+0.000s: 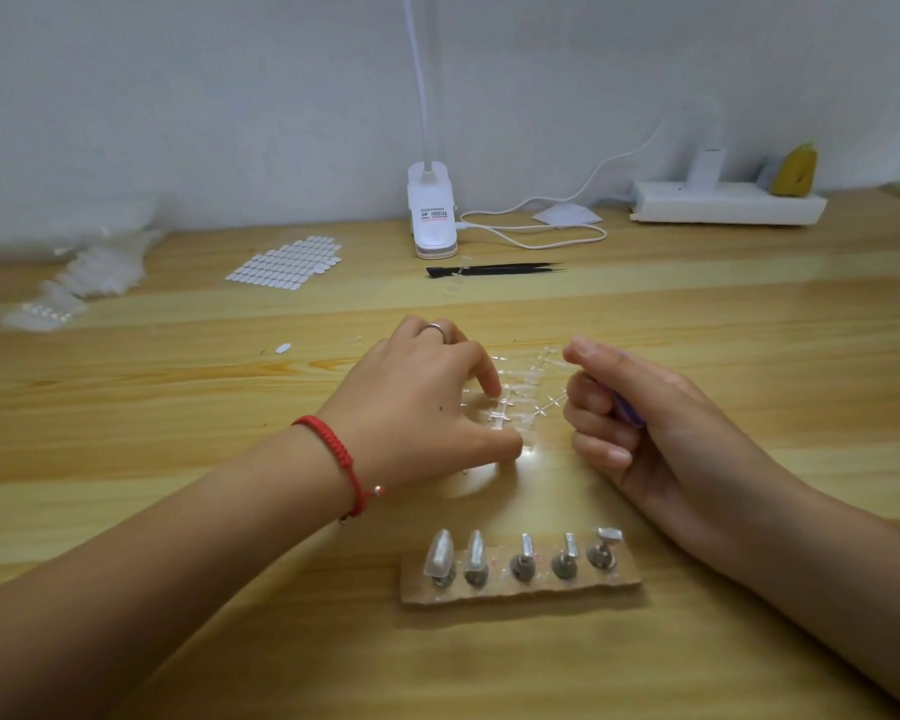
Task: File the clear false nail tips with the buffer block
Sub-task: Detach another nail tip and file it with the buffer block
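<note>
A clear plastic frame of false nail tips (523, 402) lies flat on the wooden table (178, 397) between my hands. My left hand (427, 402), with a ring and a red cord bracelet, rests on the frame's left part, forefinger and thumb touching the tips. My right hand (630, 418) sits just right of the frame, fingers curled round a purple buffer block (628, 410), of which only a sliver shows. Nearer to me, a cardboard strip (520, 587) carries several metal stands, two of them with clear nail tips (440, 556) on top.
Black tweezers (494, 270) and a white clip lamp base (432, 213) with its cable lie behind the frame. A sheet of adhesive tabs (287, 265) and plastic packets (84, 283) are at the back left. A white power strip (728, 202) stands at the back right.
</note>
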